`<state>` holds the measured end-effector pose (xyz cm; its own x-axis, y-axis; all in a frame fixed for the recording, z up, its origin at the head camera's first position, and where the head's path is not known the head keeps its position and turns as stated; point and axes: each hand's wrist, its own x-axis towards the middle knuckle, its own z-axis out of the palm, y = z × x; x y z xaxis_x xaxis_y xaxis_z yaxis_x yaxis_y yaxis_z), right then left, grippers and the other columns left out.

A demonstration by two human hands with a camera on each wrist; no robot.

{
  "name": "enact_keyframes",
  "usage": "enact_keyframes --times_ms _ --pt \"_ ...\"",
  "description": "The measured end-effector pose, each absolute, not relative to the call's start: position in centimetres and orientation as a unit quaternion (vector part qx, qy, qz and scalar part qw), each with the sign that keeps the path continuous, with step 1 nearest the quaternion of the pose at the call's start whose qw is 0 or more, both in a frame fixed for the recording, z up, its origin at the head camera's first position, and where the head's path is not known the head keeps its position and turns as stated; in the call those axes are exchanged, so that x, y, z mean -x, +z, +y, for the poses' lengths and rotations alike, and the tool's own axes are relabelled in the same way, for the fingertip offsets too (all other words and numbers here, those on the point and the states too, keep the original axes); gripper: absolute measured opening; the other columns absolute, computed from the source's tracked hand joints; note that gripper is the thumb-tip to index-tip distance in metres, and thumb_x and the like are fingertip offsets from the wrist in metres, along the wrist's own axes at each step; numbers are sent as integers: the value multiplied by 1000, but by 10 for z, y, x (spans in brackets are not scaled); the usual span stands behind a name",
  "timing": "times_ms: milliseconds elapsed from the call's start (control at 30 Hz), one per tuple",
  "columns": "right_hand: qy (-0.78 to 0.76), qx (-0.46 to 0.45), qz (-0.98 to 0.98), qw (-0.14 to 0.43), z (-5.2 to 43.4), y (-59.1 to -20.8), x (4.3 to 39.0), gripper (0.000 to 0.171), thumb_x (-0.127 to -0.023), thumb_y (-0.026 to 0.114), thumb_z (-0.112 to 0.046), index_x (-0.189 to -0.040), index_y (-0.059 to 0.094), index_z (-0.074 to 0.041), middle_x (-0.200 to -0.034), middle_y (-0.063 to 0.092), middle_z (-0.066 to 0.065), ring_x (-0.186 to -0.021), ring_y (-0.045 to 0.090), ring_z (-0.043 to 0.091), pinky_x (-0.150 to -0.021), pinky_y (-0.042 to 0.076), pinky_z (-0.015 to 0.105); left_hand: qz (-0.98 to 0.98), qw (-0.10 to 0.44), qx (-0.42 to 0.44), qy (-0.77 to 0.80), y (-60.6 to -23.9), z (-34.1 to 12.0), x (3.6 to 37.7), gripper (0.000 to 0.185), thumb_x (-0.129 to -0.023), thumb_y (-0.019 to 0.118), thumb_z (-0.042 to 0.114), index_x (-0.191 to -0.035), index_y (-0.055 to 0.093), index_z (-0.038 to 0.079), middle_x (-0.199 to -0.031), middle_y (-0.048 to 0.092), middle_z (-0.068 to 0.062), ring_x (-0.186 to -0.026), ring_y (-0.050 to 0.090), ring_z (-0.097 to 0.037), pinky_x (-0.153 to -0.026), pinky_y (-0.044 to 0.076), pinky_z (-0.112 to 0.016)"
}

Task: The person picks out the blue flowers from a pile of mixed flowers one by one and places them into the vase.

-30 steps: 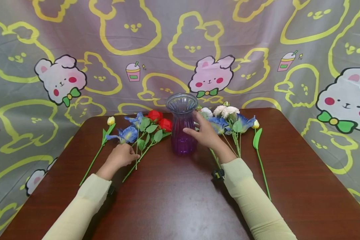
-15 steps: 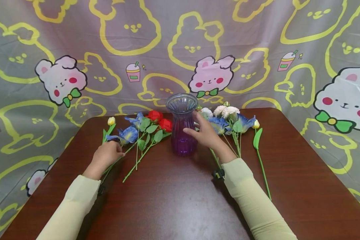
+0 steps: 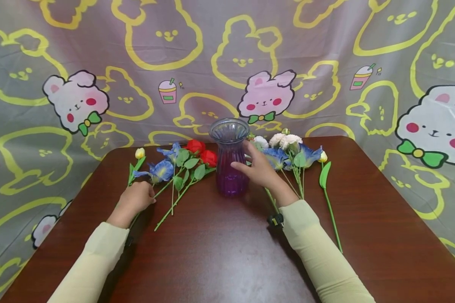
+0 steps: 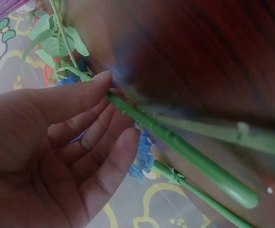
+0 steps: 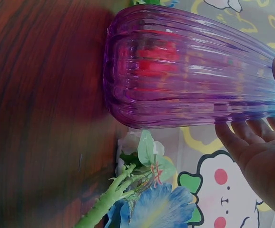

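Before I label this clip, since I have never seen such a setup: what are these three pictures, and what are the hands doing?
No machine here: a person wears three cameras. The wide picture comes from the head and looks down at a brown table. The two close pictures come from the wrists.

On the table stands a purple vase, with cloth flowers lying on both sides: blue, red, white and yellow ones.

The right hand is at the vase's side, fingers around it. The left hand is on a green stem, which the left wrist view shows lying across its fingers under the thumb.
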<state>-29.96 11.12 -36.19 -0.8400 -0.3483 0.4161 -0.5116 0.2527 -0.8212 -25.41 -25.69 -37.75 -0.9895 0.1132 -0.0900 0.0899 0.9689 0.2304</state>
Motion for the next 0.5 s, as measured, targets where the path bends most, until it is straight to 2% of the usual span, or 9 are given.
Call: enact_keyframes --times_ms 133,200,267,400,500 --pt "544 -274 -790 78 111 -362 300 72 -90 71 -11 -149 30 0 -148 40 20 -136 38 30 -104 38 46 991 39 -67 106 -378 -258 254 32 -82 73 3 -56 56 12 -56 44 5 -52 41 -13 -50 39 -33" --pt "542 -273 -791 79 112 -362 300 72 -90 70 -11 -149 30 0 -147 40 20 -135 39 30 -104 38 46 991 38 -75 106 -378 -258 254 43 -82 72 1 -52 45 15 -53 30 7 -51 31 -12 -48 31 -30" --pt "542 -273 -791 80 112 -362 300 72 -90 71 -11 -149 30 1 -147 40 20 -135 39 31 -104 39 46 990 38 -83 104 -377 -258 254 49 -81 72 0 -51 38 17 -54 23 7 -51 25 -12 -48 27 -29" --pt "542 -270 -792 79 111 -361 299 73 -90 71 -11 -149 30 0 -147 40 20 -135 40 31 -104 39 45 989 56 -85 104 -374 -259 255 42 -82 72 0 -52 46 14 -54 29 6 -51 29 -12 -48 29 -29" --pt "541 -266 -795 75 111 -361 299 72 -90 71 -12 -149 30 -1 -147 40 19 -135 40 29 -104 39 44 989 72 -82 104 -370 -260 255 27 -83 72 2 -60 60 9 -57 44 3 -53 40 -14 -50 36 -32"
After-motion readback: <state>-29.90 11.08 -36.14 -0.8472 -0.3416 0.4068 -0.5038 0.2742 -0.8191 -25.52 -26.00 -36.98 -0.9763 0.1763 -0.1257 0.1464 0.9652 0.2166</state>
